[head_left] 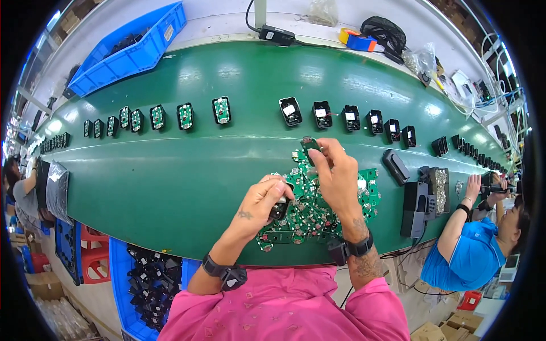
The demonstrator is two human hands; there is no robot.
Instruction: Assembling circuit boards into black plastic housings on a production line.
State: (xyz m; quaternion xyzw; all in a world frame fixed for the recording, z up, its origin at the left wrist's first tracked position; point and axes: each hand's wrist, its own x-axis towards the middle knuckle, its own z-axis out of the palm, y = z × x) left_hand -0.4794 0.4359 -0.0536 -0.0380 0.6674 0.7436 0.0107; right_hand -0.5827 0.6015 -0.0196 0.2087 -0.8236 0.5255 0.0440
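Observation:
A small green circuit board (310, 149) is pinched in my right hand (335, 170), raised over a heap of loose circuit boards (304, 219) on the table. My left hand (263, 202) is closed around a black plastic housing (278, 209) at the left side of the heap; fingers cover much of it. Beyond my hands, to the right, a row of open black housings (321, 115) shows white patches inside. To the left, a matching row of housings (220, 111) has green boards seated in them.
A blue crate (128, 54) stands at the back left. Beside the heap at right are a black rounded device (396, 167), a black box-shaped machine (416, 209) and a tray of small metal parts (439, 190). A co-worker in blue (469, 244) sits at right. A blue bin of black parts (122, 273) is below left.

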